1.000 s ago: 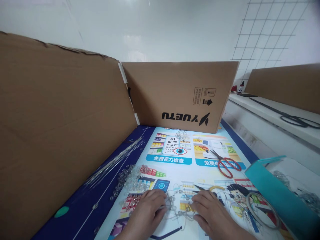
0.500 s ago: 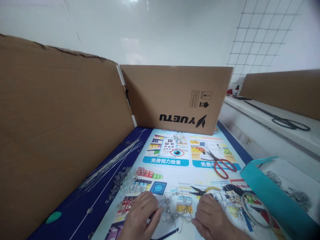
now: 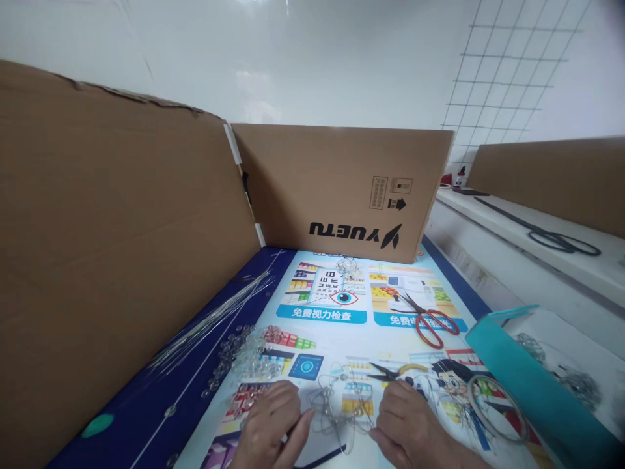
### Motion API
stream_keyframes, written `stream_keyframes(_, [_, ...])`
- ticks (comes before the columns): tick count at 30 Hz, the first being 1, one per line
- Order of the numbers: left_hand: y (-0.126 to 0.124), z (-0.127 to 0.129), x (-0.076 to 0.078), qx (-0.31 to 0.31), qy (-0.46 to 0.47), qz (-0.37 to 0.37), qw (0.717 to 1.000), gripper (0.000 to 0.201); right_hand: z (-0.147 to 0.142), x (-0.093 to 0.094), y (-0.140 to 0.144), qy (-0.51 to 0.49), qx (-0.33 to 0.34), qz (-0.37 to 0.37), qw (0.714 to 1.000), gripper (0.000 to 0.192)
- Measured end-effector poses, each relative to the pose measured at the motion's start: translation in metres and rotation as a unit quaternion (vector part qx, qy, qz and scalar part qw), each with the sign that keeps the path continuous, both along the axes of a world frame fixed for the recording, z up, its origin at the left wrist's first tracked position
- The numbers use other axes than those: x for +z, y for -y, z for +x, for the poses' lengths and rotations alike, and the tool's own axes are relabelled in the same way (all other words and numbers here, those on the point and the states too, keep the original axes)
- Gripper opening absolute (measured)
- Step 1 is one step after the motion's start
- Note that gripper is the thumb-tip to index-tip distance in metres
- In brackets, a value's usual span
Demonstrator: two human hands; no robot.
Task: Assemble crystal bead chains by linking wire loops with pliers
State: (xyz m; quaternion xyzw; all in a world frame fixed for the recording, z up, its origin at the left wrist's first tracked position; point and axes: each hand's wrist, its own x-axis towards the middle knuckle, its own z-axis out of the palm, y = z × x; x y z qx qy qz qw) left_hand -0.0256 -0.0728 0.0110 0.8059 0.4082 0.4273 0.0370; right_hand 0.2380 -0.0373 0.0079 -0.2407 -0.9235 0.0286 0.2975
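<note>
Silvery beaded wire [image 3: 336, 412] lies in open loops on the printed counter [image 3: 336, 344], between the left hand [image 3: 273, 423] and the right hand [image 3: 407, 423].
Both hands are curled, fingers bent, near its edges; I cannot tell whether either is clamped on anything. Yellow-handled pliers [image 3: 392, 374] lie just beyond the right hand, red-handled scissors [image 3: 422, 314] farther out, and loose clear beads [image 3: 256, 355] spread beyond the left hand.

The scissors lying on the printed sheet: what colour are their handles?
The handles are red; they show best in the head view, the only one.
</note>
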Motion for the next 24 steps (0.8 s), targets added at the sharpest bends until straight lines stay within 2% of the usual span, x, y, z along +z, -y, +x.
stream_keyframes(4, [0.002, 0.0, 0.012, -0.025, 0.018, 0.015, 0.999, 0.019, -0.001, 0.006, 0.002, -0.007, 0.026, -0.021, 0.999, 0.008])
stream_keyframes(7, [0.002, 0.005, 0.019, -0.07, -0.025, 0.029, 0.997, 0.015, -0.003, 0.011, 0.004, 0.026, 0.029, -0.036, 0.999, 0.01])
stream_keyframes(11, [0.003, 0.011, 0.017, -0.11, -0.157, -0.04, 0.981, 0.015, -0.005, 0.014, 0.008, 0.091, 0.009, -0.061, 0.994, 0.005])
stream_keyframes(14, [0.005, 0.012, 0.011, -0.121, -0.165, -0.025, 0.978, 0.017, -0.006, 0.014, 0.011, 0.092, 0.01, -0.039, 0.995, 0.005])
stream_keyframes(18, [0.006, 0.008, 0.007, -0.089, -0.132, 0.01, 0.987, 0.017, -0.007, 0.014, 0.012, 0.081, -0.002, -0.017, 0.997, 0.013])
stream_keyframes(22, [0.002, 0.008, 0.009, -0.031, -0.175, -0.094, 0.98, 0.003, -0.008, 0.011, 0.01, 0.097, -0.014, -0.034, 0.995, 0.006])
stream_keyframes(24, [0.0, 0.008, 0.008, -0.022, -0.2, -0.147, 0.969, 0.02, -0.007, 0.007, 0.008, 0.112, -0.018, -0.05, 0.992, 0.007])
